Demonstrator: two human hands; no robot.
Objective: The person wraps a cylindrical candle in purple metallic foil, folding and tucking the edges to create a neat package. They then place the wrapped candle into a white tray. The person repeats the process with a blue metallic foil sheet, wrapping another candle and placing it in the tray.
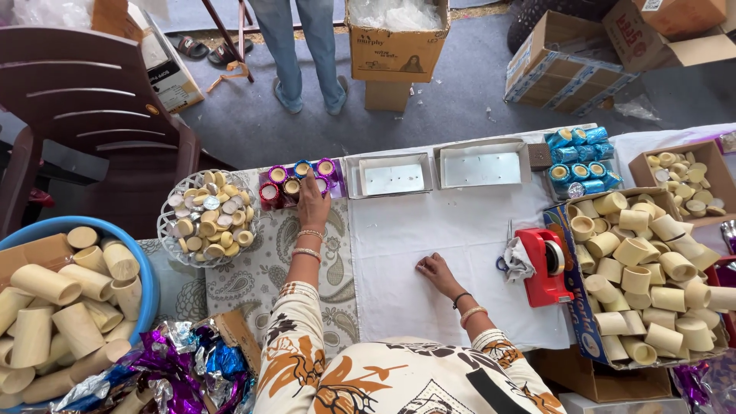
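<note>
My left hand (312, 204) reaches forward to a cluster of small cups wrapped in shiny purple and red foil (295, 180) at the far edge of the table; my fingers touch one of them. My right hand (435, 270) rests on the white cloth (452, 230) with fingers loosely curled and nothing in it. Bangles sit on both wrists.
A clear basket of round cream discs (208, 215) stands left of the foil cups. Two shallow white trays (389, 176) (483, 163) lie at the back. A red tape dispenser (546, 264), blue foil cups (581, 157), boxes of plain cream cups (648, 272) and a blue tub of tubes (61, 299) surround me. A person stands beyond the table.
</note>
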